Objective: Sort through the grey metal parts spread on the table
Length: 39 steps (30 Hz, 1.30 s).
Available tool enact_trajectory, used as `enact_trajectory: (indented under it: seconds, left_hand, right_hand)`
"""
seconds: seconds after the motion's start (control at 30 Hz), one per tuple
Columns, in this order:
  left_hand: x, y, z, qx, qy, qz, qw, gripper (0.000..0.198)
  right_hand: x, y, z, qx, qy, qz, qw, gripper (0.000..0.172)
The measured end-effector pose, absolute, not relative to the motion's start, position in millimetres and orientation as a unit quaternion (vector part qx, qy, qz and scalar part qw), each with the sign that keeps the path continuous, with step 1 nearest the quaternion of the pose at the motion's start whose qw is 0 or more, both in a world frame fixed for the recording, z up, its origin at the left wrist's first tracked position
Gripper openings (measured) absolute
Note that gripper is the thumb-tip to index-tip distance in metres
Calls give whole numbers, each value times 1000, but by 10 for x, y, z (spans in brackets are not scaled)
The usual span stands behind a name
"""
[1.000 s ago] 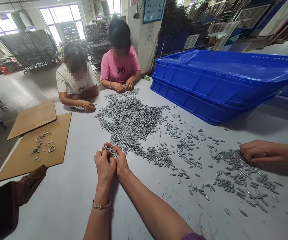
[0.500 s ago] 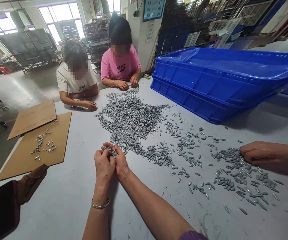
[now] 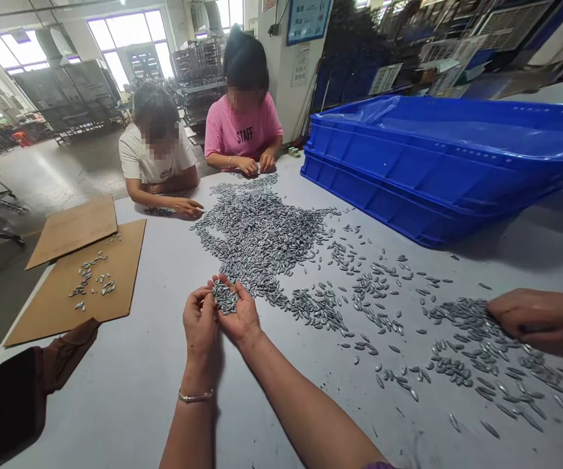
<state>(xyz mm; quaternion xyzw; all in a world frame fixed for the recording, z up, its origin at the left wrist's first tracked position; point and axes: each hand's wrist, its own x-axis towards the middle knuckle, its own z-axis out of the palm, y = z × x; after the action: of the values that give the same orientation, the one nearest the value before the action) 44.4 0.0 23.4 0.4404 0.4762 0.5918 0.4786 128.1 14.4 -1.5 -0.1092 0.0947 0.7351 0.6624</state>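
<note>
My right hand (image 3: 243, 319) is cupped palm up around a small heap of grey oval pieces (image 3: 225, 296). Against the heap's left side, my left hand (image 3: 200, 320), with a bangle at its wrist, has its fingers bent together; whether a piece is between them is too small to tell. Both hands are side by side over the white table (image 3: 129, 384), just in front of a large pile of the same pieces (image 3: 266, 228). More pieces (image 3: 318, 306) lie scattered to the right of my hands.
Stacked blue crates (image 3: 408, 169) stand at the back right. Two people (image 3: 245, 130) work across the table. Another person's hand (image 3: 530, 316) touches pieces at the right. Cardboard sheets (image 3: 120, 280) with some pieces lie left; a dark phone (image 3: 16, 404) is at lower left.
My right palm has opened more, showing the heap that my left fingers partly covered. The camera view has shifted slightly. The far-left person's hand has stretched out a little.
</note>
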Motion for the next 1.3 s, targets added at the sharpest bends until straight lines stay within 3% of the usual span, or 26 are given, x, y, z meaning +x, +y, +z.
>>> enact_trajectory:
  seconds: [0.33, 0.67, 1.3]
  left_hand:
    - [127, 161, 119, 218, 450, 649, 574, 29]
    - [122, 202, 52, 170, 443, 639, 605, 11]
    - [132, 197, 113, 140, 434, 627, 632, 14]
  right_hand:
    - [1321, 70, 1, -110, 138, 743, 646, 32]
    - [1315, 60, -13, -121, 134, 746, 641, 33]
    - [1314, 56, 4, -120, 141, 745, 640, 34]
